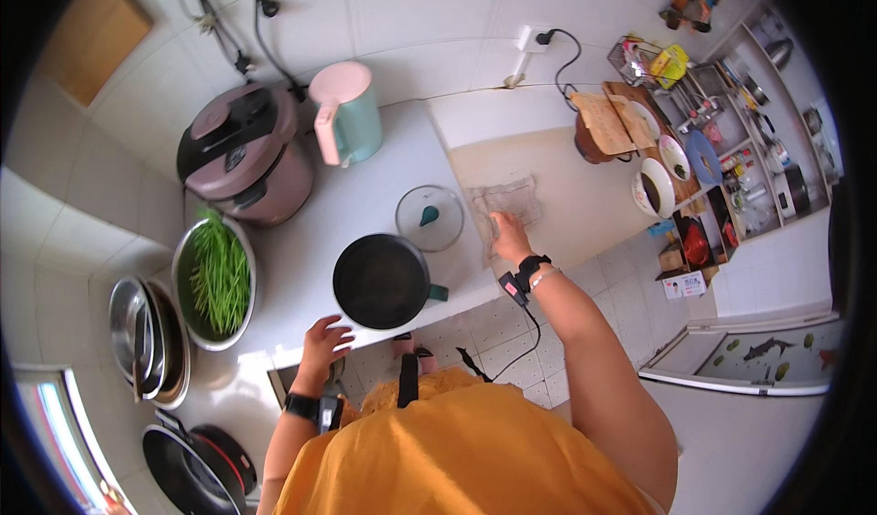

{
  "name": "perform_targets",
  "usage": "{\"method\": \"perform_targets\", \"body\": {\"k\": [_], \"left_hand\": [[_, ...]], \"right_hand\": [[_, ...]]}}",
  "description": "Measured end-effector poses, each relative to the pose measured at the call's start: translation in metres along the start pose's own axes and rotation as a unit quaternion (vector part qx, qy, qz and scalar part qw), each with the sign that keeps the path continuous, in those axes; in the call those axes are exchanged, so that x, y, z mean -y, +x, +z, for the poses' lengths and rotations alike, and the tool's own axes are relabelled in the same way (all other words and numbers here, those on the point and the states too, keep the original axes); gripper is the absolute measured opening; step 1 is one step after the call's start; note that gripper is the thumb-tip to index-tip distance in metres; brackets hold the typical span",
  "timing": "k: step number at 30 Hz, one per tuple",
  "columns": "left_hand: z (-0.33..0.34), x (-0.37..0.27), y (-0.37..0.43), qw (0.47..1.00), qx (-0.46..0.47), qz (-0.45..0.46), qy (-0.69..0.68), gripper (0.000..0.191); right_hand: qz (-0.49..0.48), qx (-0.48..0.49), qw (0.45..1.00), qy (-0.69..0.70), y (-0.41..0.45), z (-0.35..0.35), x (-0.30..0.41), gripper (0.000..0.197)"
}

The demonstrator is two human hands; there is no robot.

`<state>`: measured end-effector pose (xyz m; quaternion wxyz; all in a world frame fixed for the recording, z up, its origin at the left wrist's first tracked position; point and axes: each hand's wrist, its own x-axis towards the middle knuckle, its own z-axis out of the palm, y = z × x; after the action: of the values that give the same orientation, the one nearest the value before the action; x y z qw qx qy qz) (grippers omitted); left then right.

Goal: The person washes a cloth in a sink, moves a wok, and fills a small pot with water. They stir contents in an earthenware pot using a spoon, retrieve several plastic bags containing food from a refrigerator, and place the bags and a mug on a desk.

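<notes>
My left hand (pixel 323 349) is empty with its fingers apart, at the counter's front edge just below a dark non-stick pot (pixel 381 282). The pot has a green handle pointing right. Behind the pot's right side lies a glass lid (pixel 445 226) with a teal knob. My right hand (pixel 510 239) reaches to a pale cloth (pixel 522 198) lying at the join of the grey counter and a beige surface. Its fingers overlap the cloth's near left part; whether they grip it cannot be told. Both wrists wear black straps with small devices.
At the back left stand a multicooker (pixel 240 155) and a pink-and-mint electric kettle (pixel 356 121). A metal bowl (pixel 255 289) holds green stalks; stacked basins (pixel 123 309) and a wok (pixel 178 474) sit further left. Bowls (pixel 638 200) and a brown pot (pixel 590 146) stand right.
</notes>
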<state>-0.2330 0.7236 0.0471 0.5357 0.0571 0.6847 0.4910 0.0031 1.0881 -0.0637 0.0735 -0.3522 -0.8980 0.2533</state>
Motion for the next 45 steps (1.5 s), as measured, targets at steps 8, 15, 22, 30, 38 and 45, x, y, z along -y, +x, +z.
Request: {"method": "perform_targets", "body": {"k": [8, 15, 22, 30, 38, 45], "left_hand": [[-0.012, -0.078, -0.041, 0.991, -0.053, 0.122, 0.013, 0.028], [0.094, -0.146, -0.070, 0.932, 0.287, 0.214, 0.059, 0.030], [0.224, -0.097, 0.002, 0.882, 0.395, 0.178, 0.185, 0.064], [0.395, 0.005, 0.065, 0.931, 0.321, -0.106, -0.134, 0.024], [0.453, -0.032, 0.165, 0.766, -0.172, 0.437, 0.439, 0.043], [0.603, -0.098, 0.130, 0.884, 0.358, 0.122, 0.273, 0.052]], "right_hand": [[0.046, -0.173, 0.984, 0.008, -0.062, 0.051, -0.004, 0.008], [0.140, -0.089, 0.955, 0.247, -0.127, -0.032, 0.020, 0.021], [-0.105, 0.122, 0.897, 0.412, -0.125, -0.149, 0.044, 0.016], [-0.095, 0.072, 0.865, 0.487, -0.198, -0.183, -0.059, 0.055], [0.151, -0.052, 0.916, 0.369, -0.280, -0.234, -0.243, 0.026], [0.215, -0.028, 0.878, 0.427, -0.291, -0.266, -0.371, 0.024]]}}
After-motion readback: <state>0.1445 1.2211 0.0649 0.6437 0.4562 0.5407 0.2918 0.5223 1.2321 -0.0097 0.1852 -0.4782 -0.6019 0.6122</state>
